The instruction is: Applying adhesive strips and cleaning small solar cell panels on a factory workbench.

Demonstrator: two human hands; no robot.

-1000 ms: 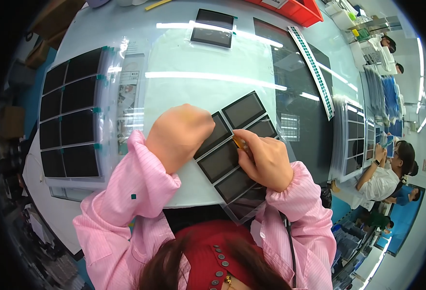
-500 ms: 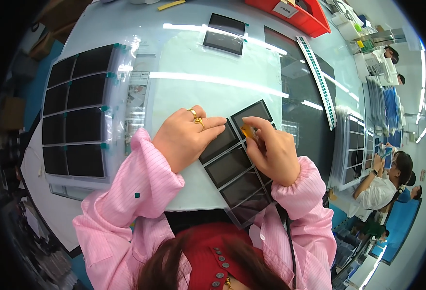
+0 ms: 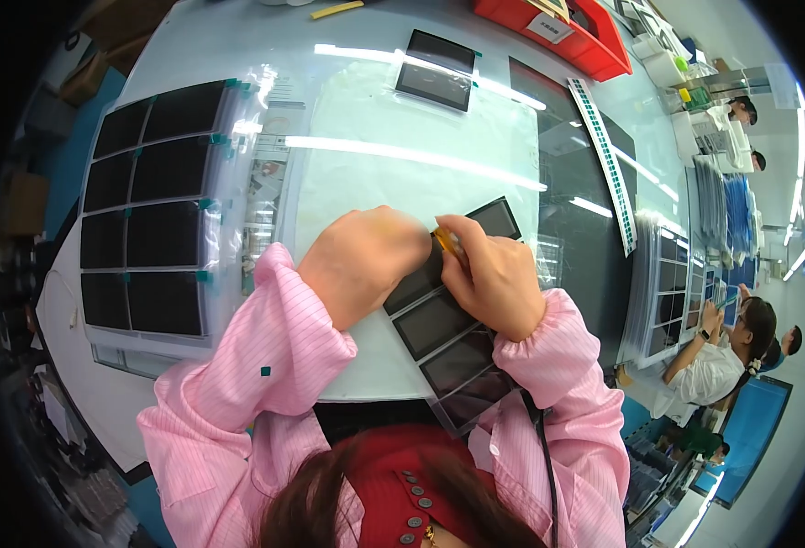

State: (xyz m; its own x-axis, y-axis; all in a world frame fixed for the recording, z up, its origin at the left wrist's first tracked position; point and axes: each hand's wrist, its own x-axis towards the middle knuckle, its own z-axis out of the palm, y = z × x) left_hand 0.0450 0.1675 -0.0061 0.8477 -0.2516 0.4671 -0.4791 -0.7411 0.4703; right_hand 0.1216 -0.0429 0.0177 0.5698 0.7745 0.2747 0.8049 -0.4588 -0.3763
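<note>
A clear tray of dark rectangular screen panels (image 3: 434,325) lies at a slant before me, its near end over the table's front edge. My right hand (image 3: 496,281) is closed in a pinch on a small orange-yellow tool (image 3: 446,241), just above the upper panels and hiding part of them. Close beside it, my left hand (image 3: 358,260) is over the tray's upper left; motion smears its fingers, and whether they hold anything is not visible. Further off on the pale mat lies a pair of dark panels (image 3: 435,71) with a green tab at one corner.
Stacked clear trays of dark panels (image 3: 169,233) with green tabs stand at left. A white strip of small green squares (image 3: 603,164) lies at right. A red bin (image 3: 557,35) sits at the back right, more trays (image 3: 662,292) at far right. A co-worker (image 3: 717,352) sits beyond.
My right hand has moved left with the yellow tool, toward my left hand. The left hand's fingers, stretched over the panels before, are now drawn in and blurred. The view has shifted slightly.
</note>
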